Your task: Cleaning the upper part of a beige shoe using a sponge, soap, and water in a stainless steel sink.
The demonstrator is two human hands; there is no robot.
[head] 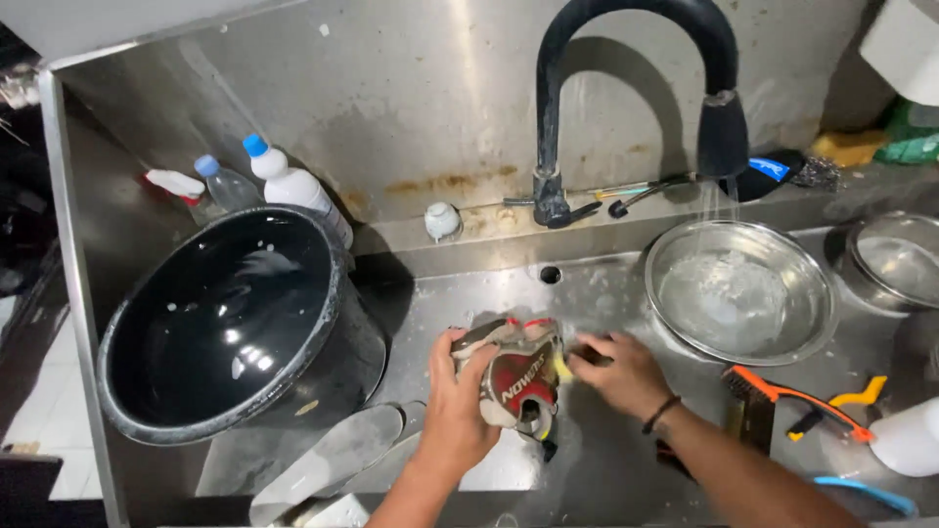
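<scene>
Over the steel sink (587, 293) my left hand (458, 406) grips a dirty red, white and grey sports shoe (514, 376) from its left side. My right hand (618, 370) presses against the shoe's right side, its fingers closed on something small and yellowish that I cannot make out. A dark band sits on my right wrist. Water runs from the black curved tap (719, 127) into a round steel bowl (740, 293) to the right of the shoe.
A big black bucket (235, 328) leans in the sink's left half. Two grey insoles (333, 455) lie below it. Plastic bottles (293, 186) stand at the back left. An orange-handled brush (782, 396), a second steel bowl (895, 259) and a white container (910, 440) sit at the right.
</scene>
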